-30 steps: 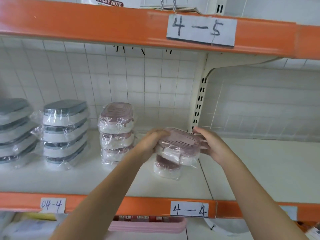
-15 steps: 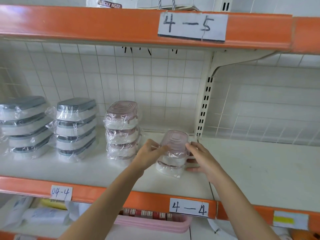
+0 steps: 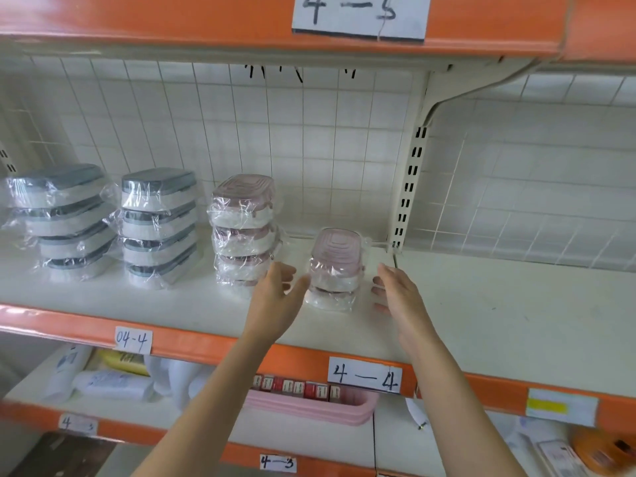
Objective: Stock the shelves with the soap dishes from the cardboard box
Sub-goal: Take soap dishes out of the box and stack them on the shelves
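Head view: both forearms reach up from 6 o'clock toward the white shelf (image 3: 481, 304). The left hand (image 3: 275, 294) and right hand (image 3: 399, 294) flank a short stack of pink soap dishes (image 3: 335, 270), fingers straight and relaxed, holding nothing; the left fingertips lie just beside the wrapping, and whether they touch it cannot be told. The stack has two dishes, each a rounded rectangle with a ribbed pink lid on a white base, wrapped in crinkled clear film. At its 9 o'clock stands a taller pink stack (image 3: 244, 228); further that way stand two grey-lidded stacks (image 3: 158, 225). Behind runs a white wire grid (image 3: 309, 139).
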A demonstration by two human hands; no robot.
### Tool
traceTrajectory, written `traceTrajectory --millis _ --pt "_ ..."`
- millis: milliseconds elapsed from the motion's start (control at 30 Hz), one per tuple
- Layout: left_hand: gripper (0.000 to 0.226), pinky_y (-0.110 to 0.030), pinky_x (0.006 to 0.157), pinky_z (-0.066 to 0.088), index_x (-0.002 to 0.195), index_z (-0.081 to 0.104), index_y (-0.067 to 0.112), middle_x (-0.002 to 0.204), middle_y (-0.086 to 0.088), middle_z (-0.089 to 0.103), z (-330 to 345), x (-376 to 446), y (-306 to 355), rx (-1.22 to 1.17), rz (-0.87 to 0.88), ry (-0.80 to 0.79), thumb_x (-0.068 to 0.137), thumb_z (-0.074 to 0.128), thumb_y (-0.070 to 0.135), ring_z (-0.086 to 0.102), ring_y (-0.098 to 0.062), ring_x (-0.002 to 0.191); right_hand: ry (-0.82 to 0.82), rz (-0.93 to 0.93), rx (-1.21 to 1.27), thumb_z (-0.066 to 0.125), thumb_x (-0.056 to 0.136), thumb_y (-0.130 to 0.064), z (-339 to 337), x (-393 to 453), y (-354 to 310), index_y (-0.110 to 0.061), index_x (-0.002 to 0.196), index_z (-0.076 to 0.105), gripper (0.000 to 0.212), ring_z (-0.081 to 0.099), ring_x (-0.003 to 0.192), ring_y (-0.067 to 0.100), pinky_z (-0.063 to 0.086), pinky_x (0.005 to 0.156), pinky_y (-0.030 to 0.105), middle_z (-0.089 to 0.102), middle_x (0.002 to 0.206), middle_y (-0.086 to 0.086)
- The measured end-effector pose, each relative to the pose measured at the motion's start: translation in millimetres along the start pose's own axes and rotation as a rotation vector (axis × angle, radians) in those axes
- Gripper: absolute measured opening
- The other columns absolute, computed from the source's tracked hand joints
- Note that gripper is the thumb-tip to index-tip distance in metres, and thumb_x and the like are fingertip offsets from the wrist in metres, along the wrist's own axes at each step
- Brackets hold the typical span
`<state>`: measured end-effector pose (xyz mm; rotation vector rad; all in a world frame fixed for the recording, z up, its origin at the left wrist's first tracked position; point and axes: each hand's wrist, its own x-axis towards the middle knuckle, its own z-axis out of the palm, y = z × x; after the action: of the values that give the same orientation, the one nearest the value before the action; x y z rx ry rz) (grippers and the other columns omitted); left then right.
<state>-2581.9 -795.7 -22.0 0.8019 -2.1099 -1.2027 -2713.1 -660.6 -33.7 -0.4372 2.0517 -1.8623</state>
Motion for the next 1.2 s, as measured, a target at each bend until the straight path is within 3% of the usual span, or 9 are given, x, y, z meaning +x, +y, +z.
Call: traceTrajectory --millis 100,233,367,533,633,700,833,1000,1200 --pt "0.023 -0.017 0.076 0.046 0.108 0.058 0.014 0.107 0.005 0.061 -12.6 -25.5 -1.4 -0.078 0.041 0.063 0.092 0.060 0.030 0.060 -0.013 0.098 0.039 -0.050 0.102 0.047 0.098 -0.035 -12.0 -30.6 -0.5 -0.023 0.109 0.056 0.018 0.061 0.104 0.015 0.051 0.086 0.035 0.062 0.114 0.002" --pt "0.007 -0.040 0.084 0.054 0.094 0.063 0.023 0.095 0.002 0.068 -31.5 -63.5 -15.9 -0.226 -0.021 0.134 0.090 0.062 0.029 0.066 -0.020 0.094 0.003 -0.099 0.179 0.049 0.097 -0.032 -27.4 -70.3 6.7 -0.023 0.106 0.061 0.017 0.066 0.096 0.013 0.049 0.075 0.028 0.068 0.104 0.000" --pt "0.010 -0.024 0.075 0.055 0.092 0.062 0.018 0.093 -0.004 0.070 -48.1 -110.3 -32.5 -0.307 -0.161 0.289 0.096 0.053 0.016 0.068 -0.014 0.087 -0.056 -0.155 0.188 0.054 0.085 -0.040 -27.7 -100.1 23.3 -0.023 0.100 0.064 0.025 0.069 0.088 0.012 0.051 0.071 0.024 0.070 0.096 0.000" --pt "0.014 -0.024 0.073 0.050 0.097 0.064 0.016 0.095 -0.002 0.071 -70.7 -156.7 -56.2 -0.272 -0.321 0.438 0.097 0.052 0.022 0.069 -0.015 0.090 -0.215 -0.132 0.138 0.054 0.086 -0.046 -3.4 -124.1 46.5 -0.034 0.091 0.067 0.019 0.067 0.096 0.017 0.051 0.082 0.032 0.071 0.096 -0.002" --pt "0.012 -0.036 0.075 0.054 0.093 0.065 0.021 0.095 -0.004 0.072 -90.0 -176.5 -70.4 -0.225 -0.376 0.518 0.095 0.055 0.027 0.069 -0.022 0.089 -0.303 -0.082 0.114 0.056 0.093 -0.039 24.5 -137.4 60.0 -0.029 0.090 0.064 0.013 0.066 0.093 0.014 0.051 0.076 0.021 0.069 0.093 -0.002" --pt "0.011 -0.043 0.080 0.055 0.093 0.065 0.021 0.094 -0.006 0.072 -107.0 -191.5 -79.9 -0.199 -0.389 0.548 0.093 0.058 0.028 0.069 -0.025 0.091 -0.358 -0.065 0.079 0.056 0.090 -0.040 45.7 -146.7 68.5 -0.027 0.091 0.063 0.015 0.065 0.089 0.011 0.051 0.079 0.026 0.068 0.090 -0.005" --pt "0.009 -0.032 0.082 0.054 0.094 0.064 0.021 0.092 0.000 0.069 -154.4 -222.9 -96.3 -0.147 -0.404 0.657 0.094 0.056 0.026 0.066 -0.012 0.087 -0.477 -0.031 0.021 0.051 0.081 -0.047 95.9 -170.6 77.1 -0.026 0.087 0.063 0.025 0.064 0.092 0.016 0.050 0.083 0.034 0.067 0.090 -0.002" --pt "0.014 -0.030 0.082 0.052 0.100 0.064 0.018 0.097 -0.005 0.068 -237.3 -268.6 -120.7 -0.128 -0.444 0.808 0.094 0.056 0.029 0.065 -0.018 0.092 -0.600 -0.025 -0.012 0.053 0.091 -0.042 175.5 -217.9 69.1 -0.023 0.091 0.063 0.022 0.064 0.095 0.016 0.051 0.091 0.042 0.067 0.096 -0.001" --pt "0.009 -0.038 0.085 0.053 0.087 0.063 0.022 0.090 -0.005 0.069 -343.2 -328.6 -146.0 -0.139 -0.412 0.951 0.093 0.058 0.027 0.067 -0.023 0.090 -0.751 -0.102 0.027 0.047 0.098 -0.031 276.4 -290.3 43.6 -0.025 0.091 0.059 0.015 0.064 0.094 0.013 0.052 0.082 0.030 0.067 0.097 0.000"
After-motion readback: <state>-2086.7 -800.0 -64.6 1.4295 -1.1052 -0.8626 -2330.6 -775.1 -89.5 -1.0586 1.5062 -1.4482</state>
